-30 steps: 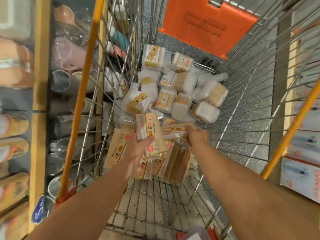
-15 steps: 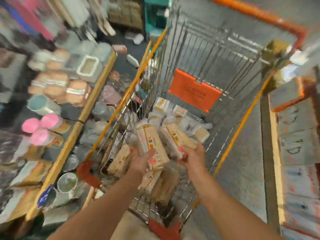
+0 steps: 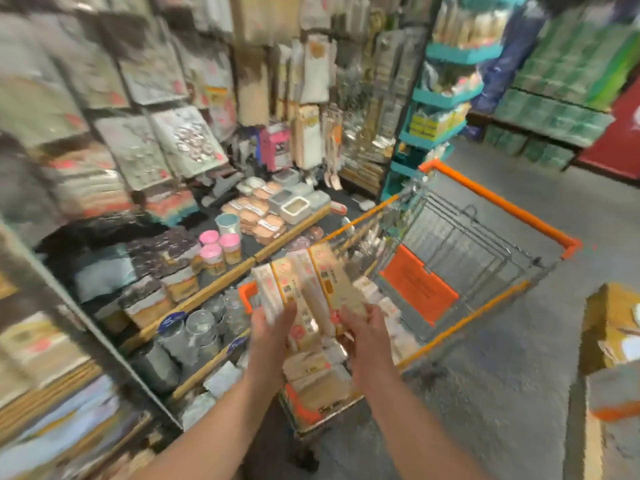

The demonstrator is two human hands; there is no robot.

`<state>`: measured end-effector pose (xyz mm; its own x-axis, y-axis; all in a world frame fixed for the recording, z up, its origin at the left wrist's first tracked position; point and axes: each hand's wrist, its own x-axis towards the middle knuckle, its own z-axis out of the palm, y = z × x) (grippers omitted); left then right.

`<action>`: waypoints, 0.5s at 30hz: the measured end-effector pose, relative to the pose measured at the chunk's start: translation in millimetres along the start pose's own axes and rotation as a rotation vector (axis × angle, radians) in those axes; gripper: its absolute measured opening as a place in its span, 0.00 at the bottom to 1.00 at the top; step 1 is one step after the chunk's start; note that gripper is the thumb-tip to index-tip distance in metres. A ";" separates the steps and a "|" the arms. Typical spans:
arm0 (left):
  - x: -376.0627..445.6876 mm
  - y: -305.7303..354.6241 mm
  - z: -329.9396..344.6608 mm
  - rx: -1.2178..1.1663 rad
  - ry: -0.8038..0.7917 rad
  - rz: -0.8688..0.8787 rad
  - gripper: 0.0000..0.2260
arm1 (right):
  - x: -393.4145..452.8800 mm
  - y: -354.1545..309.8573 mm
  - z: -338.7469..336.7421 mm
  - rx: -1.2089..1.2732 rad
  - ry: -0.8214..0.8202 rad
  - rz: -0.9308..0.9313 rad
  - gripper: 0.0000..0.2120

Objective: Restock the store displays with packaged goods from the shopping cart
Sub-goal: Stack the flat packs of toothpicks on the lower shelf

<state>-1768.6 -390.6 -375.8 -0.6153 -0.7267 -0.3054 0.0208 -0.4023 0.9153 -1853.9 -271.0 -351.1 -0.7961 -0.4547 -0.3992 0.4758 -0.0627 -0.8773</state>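
Observation:
Several long cream and orange packets (image 3: 304, 289) stand fanned upright above the near end of the shopping cart (image 3: 502, 206). My left hand (image 3: 272, 327) grips the left packets from below. My right hand (image 3: 362, 329) grips the right packets at their lower end. More packets of the same kind (image 3: 318, 379) lie in the cart under my hands, with small white packs (image 3: 391, 306) further in. The view is blurred by motion.
The wire cart has orange rails and an orange flap (image 3: 417, 289). To the left a low shelf (image 3: 277, 244) holds pink-lidded jars (image 3: 218, 249), lidded boxes and glassware (image 3: 204, 327). Packaged goods hang on the wall behind. Teal shelving (image 3: 440, 95) stands ahead, cardboard boxes (image 3: 613, 327) at right.
Both hands have lifted the packets up out of the cart and brought them together. The view has swung up from the cart to the shelves and aisle.

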 end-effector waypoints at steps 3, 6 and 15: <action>-28.8 27.3 -32.0 -0.101 0.157 0.132 0.13 | -32.2 -15.8 45.9 -0.128 -0.195 -0.062 0.25; -56.5 56.4 -68.6 -0.162 0.272 0.225 0.15 | -55.4 -19.7 93.5 -0.243 -0.359 -0.099 0.17; -169.4 84.5 -242.0 -0.257 0.647 0.307 0.18 | -169.3 56.2 225.6 -0.315 -0.716 0.051 0.08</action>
<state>-1471.9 -436.3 -310.3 0.0313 -0.9767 -0.2124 0.3481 -0.1885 0.9183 -1608.1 -398.0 -272.6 -0.2904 -0.9192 -0.2661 0.2915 0.1799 -0.9395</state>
